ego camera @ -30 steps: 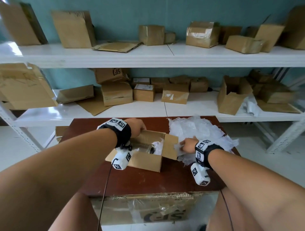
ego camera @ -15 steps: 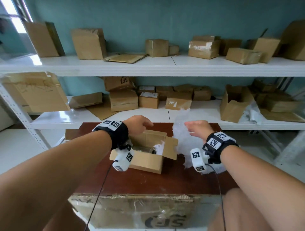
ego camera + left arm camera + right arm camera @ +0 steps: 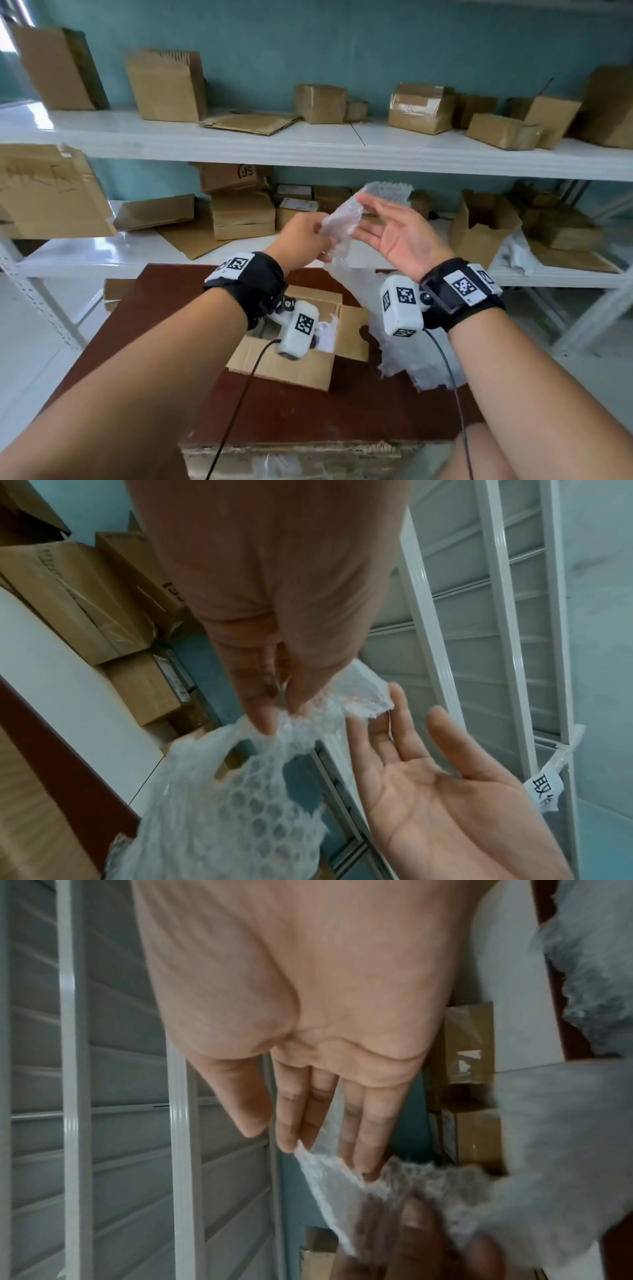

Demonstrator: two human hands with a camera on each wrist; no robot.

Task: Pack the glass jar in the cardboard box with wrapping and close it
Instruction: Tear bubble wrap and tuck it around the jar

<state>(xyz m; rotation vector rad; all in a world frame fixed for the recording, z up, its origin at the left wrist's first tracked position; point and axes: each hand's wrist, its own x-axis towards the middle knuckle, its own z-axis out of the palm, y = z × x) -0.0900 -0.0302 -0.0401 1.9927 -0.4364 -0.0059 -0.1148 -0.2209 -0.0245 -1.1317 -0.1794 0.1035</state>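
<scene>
white shelves (image 3: 308, 144), cartons (image 3: 241, 216) (some flattened)

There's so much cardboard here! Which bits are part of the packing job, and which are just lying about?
In the job:
- bubble wrap, pinched by the left hand
- right hand, open beside it
- open cardboard box on the brown table

Lying about:
- shelf boxes
- flattened cardboard

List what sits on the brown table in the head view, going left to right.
Open cardboard box → bubble wrap. Above them, the left hand pinches another piece of wrap, then the open right hand.
</scene>
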